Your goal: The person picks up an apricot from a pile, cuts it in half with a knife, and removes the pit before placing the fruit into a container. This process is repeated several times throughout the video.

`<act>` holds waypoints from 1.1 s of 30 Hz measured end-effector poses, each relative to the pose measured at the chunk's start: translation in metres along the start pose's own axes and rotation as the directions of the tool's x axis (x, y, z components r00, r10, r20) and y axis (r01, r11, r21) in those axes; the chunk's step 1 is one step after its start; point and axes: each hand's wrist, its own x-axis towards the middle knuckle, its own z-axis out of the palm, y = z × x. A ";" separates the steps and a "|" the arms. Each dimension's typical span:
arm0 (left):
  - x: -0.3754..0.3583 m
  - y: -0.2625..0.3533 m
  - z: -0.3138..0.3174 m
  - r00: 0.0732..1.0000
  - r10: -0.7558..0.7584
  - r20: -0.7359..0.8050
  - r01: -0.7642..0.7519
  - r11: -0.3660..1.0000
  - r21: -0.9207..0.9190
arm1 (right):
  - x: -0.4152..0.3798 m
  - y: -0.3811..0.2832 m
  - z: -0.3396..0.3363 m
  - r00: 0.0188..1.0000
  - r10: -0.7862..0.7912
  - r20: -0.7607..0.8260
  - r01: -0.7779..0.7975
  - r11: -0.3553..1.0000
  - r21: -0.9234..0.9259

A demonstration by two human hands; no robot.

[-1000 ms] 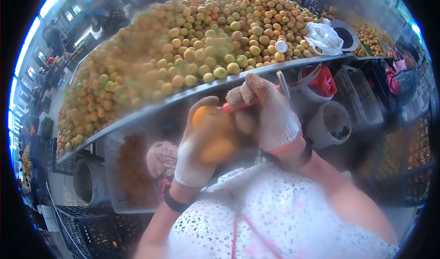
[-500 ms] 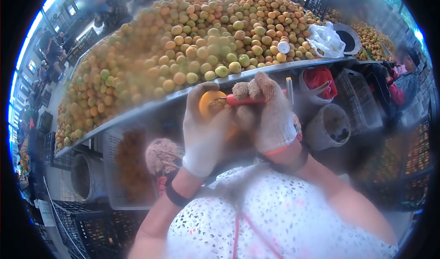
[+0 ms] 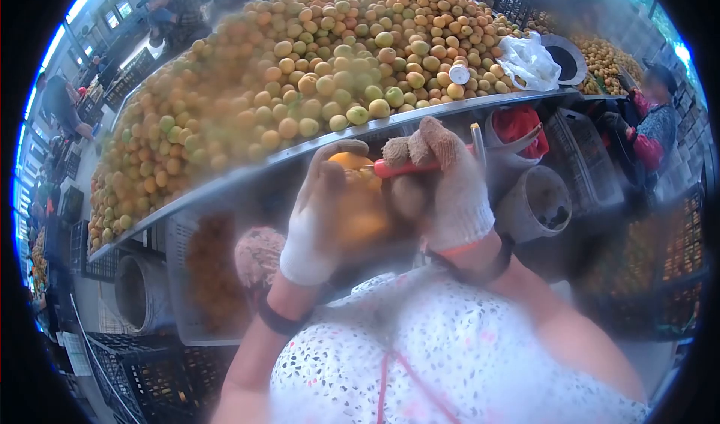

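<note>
My left hand (image 3: pixel 311 218), in a white glove with stained fingertips, curls round an orange apricot (image 3: pixel 349 160). A blurred orange patch, perhaps more fruit, shows below its fingers. My right hand (image 3: pixel 450 180), gloved alike, is wrapped round a red-handled tool (image 3: pixel 405 167) that points left at the apricot. Its thin tip is too blurred to make out. Both hands are close together in front of the table's metal edge (image 3: pixel 300 152). Beyond that edge lies a large heap of apricots (image 3: pixel 307 82).
A white plastic bag (image 3: pixel 529 62) and a white round lid (image 3: pixel 459 73) lie on the heap. Below right stand a bucket with red cloth (image 3: pixel 517 133), a pale bucket (image 3: pixel 534 202) and a grey crate (image 3: pixel 581 157). A crate of orange fruit (image 3: pixel 180 274) is at left. Other people are farther off.
My left hand has shifted slightly left and its fingers now cover more of the apricot. The tool's tip has come away from the fruit's middle. Blurred orange shows below.
</note>
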 end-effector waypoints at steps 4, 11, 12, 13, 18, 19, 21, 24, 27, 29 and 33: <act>0.001 -0.004 0.009 0.988 -0.008 -0.156 -0.009 0.995 -0.103 | 0.001 0.016 -0.005 0.988 -0.101 0.113 0.092 0.992 0.082; -0.008 0.000 0.010 0.994 0.097 0.047 -0.090 0.988 -0.125 | -0.011 0.009 0.006 0.995 -0.081 0.058 0.076 0.994 0.081; -0.010 0.004 0.011 0.991 0.084 0.108 -0.073 0.992 -0.105 | -0.012 0.008 0.007 0.997 -0.073 0.033 0.071 0.995 0.072; -0.011 0.006 0.014 0.990 0.084 0.109 -0.073 0.992 -0.105 | -0.012 0.007 0.007 0.998 -0.065 0.009 0.064 0.996 0.064; -0.006 0.004 0.016 0.987 0.144 -0.074 -0.118 0.952 0.281 | -0.013 0.013 0.004 0.999 -0.051 -0.003 0.051 0.997 0.064; -0.002 0.001 0.014 0.975 0.210 -0.074 -0.160 0.893 0.420 | -0.013 0.013 0.004 0.998 -0.062 0.020 0.060 0.994 0.092; 0.004 0.000 0.011 0.941 0.336 -0.048 -0.220 0.712 0.667 | -0.019 0.005 0.007 1.000 -0.025 0.011 0.025 0.998 0.052; 0.007 0.007 0.012 0.918 0.393 -0.042 -0.147 0.436 0.888 | -0.026 0.008 0.016 0.994 -0.112 0.003 0.111 0.983 -0.149; 0.013 0.005 0.007 0.896 0.444 -0.008 -0.160 0.338 0.928 | -0.028 0.009 0.019 0.977 -0.214 0.001 0.202 0.919 -0.338; 0.013 0.007 0.007 0.927 0.355 -0.120 -0.110 0.564 0.818 | -0.024 0.007 0.017 0.981 -0.192 -0.022 0.170 0.914 -0.367; 0.004 0.010 -0.001 0.989 0.029 -0.144 -0.030 1.000 -0.007 | -0.015 0.002 0.007 0.990 -0.135 0.042 0.139 0.983 -0.119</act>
